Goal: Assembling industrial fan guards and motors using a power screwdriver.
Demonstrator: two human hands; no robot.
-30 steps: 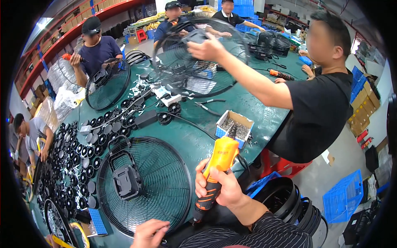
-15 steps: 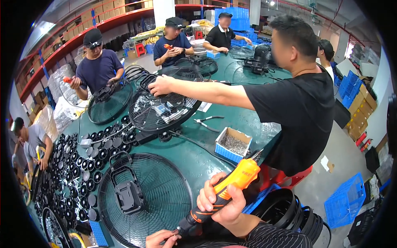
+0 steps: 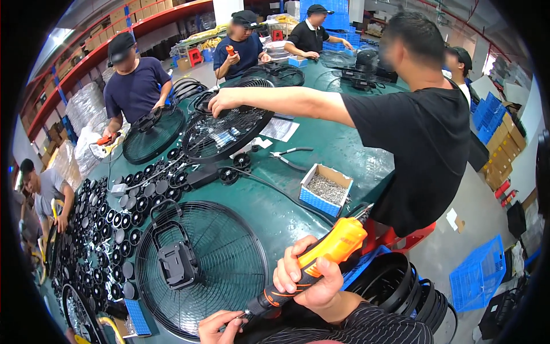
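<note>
My right hand (image 3: 314, 284) is wrapped round an orange and black electric screwdriver (image 3: 339, 239), its bit end slanting down to the left. At that tip my left hand (image 3: 221, 328) is closed in a pinch; what lies between its fingers is too small to make out. Just beyond my hands, a black fan (image 3: 229, 246) lies on the green table with its wire grille, boxy motor housing (image 3: 179, 265) and bracket facing up. A blue-and-white box of screws (image 3: 325, 192) stands past the screwdriver.
Several round black knobs or caps (image 3: 109, 229) cover the table's left side. A co-worker in black (image 3: 421, 137) reaches across to another fan (image 3: 226, 135). Pliers (image 3: 291, 157) and a cable lie between. Black rings (image 3: 395, 281) and a blue crate (image 3: 478, 275) are at right.
The co-worker's fan has tipped and shifted slightly away, showing paper on the table behind it. A far-left worker's tool has lowered. My hands keep nearly the same pose at the screwdriver.
</note>
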